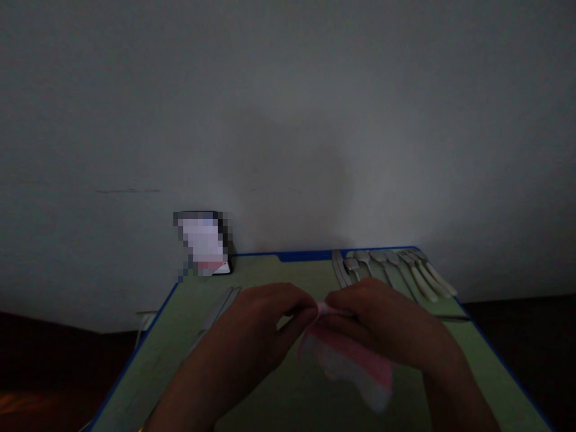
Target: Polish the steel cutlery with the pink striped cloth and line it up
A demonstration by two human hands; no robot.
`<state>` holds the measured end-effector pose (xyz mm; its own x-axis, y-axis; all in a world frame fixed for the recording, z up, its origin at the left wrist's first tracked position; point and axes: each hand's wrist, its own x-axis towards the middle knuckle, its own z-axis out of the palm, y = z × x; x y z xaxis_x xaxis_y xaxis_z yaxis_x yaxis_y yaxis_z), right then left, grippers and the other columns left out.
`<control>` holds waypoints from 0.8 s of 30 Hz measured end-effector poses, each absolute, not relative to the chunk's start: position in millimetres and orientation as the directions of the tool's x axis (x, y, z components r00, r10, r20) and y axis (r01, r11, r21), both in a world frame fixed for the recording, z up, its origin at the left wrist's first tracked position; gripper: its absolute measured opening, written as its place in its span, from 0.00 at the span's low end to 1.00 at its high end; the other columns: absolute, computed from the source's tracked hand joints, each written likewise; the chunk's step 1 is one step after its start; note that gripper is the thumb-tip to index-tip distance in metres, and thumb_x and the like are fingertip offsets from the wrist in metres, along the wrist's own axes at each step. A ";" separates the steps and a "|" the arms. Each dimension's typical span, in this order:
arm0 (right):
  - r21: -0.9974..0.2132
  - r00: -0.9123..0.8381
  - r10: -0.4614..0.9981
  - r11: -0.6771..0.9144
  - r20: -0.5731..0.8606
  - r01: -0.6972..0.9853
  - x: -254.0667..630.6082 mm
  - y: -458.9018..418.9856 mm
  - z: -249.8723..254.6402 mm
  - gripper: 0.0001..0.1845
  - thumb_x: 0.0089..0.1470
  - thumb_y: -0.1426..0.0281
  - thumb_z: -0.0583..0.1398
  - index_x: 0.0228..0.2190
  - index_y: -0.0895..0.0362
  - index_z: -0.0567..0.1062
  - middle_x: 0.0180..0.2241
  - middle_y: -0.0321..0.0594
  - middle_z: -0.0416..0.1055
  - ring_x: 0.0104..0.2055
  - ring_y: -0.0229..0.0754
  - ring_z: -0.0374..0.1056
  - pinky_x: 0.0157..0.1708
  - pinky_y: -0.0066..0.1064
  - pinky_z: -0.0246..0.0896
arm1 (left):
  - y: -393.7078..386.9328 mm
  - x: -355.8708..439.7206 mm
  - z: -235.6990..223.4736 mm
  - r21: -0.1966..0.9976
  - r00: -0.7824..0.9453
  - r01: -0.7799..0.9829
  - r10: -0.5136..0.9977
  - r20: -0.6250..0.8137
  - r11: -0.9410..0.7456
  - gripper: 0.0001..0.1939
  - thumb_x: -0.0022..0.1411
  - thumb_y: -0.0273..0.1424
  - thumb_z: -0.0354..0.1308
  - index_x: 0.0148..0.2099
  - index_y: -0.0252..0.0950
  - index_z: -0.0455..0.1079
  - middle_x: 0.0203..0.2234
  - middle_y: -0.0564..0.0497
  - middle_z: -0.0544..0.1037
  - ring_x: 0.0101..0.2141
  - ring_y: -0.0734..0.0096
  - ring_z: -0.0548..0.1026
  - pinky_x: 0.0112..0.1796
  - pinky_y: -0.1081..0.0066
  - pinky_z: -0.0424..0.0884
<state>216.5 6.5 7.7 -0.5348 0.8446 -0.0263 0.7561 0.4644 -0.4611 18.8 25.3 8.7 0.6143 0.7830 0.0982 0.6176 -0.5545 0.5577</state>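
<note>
My left hand (pixel 265 321) and my right hand (pixel 382 321) meet over the middle of a green table (pixel 180 336) with a blue edge. Both pinch the top of a pink and white cloth (pixel 355 363), which hangs down between them toward me. The fingers of each hand are closed on the cloth's upper edge. A row of several metal spoons and forks (pixel 396 270) lies at the far right of the table, just beyond my right hand.
A long metal utensil (pixel 216 315) lies on the table left of my left hand. A blurred-out card or box (pixel 202 243) stands at the table's far left corner against a plain grey wall. The room is dim.
</note>
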 end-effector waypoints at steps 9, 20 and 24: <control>-0.547 -0.517 0.854 0.408 -0.053 0.731 237.4 12.0 10.0 0.20 0.58 0.58 0.50 0.26 0.56 0.73 0.21 0.34 0.68 0.25 0.33 0.61 0.24 0.26 0.46 | 35.9 -22.8 14.0 0.574 0.462 0.670 0.870 0.173 -0.471 0.08 0.59 0.37 0.54 0.36 0.42 0.72 0.30 0.56 0.78 0.29 0.74 0.74 0.24 0.80 0.67; -0.535 -0.455 0.873 0.304 -0.176 0.789 254.6 7.8 13.3 0.23 0.56 0.53 0.50 0.25 0.57 0.75 0.19 0.33 0.67 0.22 0.32 0.58 0.21 0.25 0.44 | 36.2 -28.2 0.3 0.514 0.544 0.731 0.838 -0.043 -0.449 0.13 0.62 0.40 0.48 0.36 0.40 0.70 0.30 0.54 0.76 0.29 0.72 0.73 0.28 0.76 0.66; -0.458 -0.469 0.871 0.363 -0.142 0.812 243.7 9.5 13.8 0.23 0.57 0.55 0.51 0.22 0.57 0.73 0.19 0.34 0.68 0.23 0.32 0.59 0.23 0.27 0.43 | 34.0 -14.5 -9.6 0.444 0.601 0.747 0.789 -0.131 -0.495 0.18 0.64 0.40 0.44 0.32 0.38 0.70 0.25 0.52 0.75 0.27 0.71 0.72 0.31 0.72 0.65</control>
<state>243.7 9.5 13.8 -0.4695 0.8714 -0.1420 0.8116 0.3627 -0.4580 -14.5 34.0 -9.6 0.6006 0.7887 -0.1313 0.7470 -0.4950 0.4438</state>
